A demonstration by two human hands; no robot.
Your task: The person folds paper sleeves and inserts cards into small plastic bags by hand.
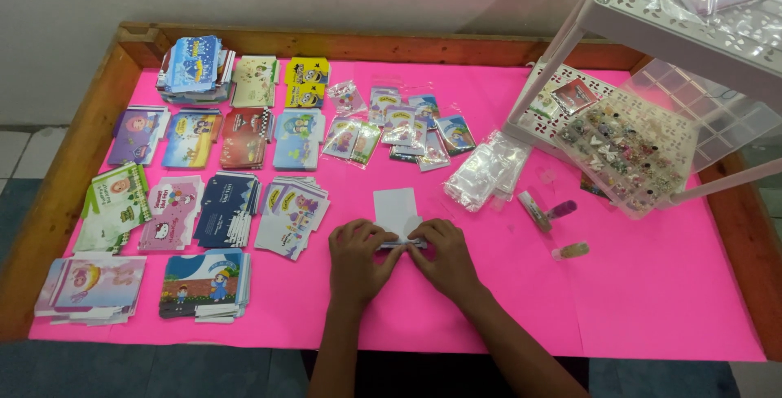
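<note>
My left hand [358,258] and my right hand [442,258] meet at the middle of the pink table cover [652,300]. Together they pinch the near edge of a white folded paper [395,211] that lies flat and reaches away from me. A thin dark strip shows between my fingertips at that edge. Both hands press down on the paper, fingers curled.
Stacks of colourful printed envelopes [204,211] fill the left half. Small filled clear packets [399,129] lie at the back centre, empty clear bags [489,166] to the right. A white plastic rack [692,31] and a compartment box of beads [635,149] stand at right. A small tube [547,209] and vial [572,250] lie nearby.
</note>
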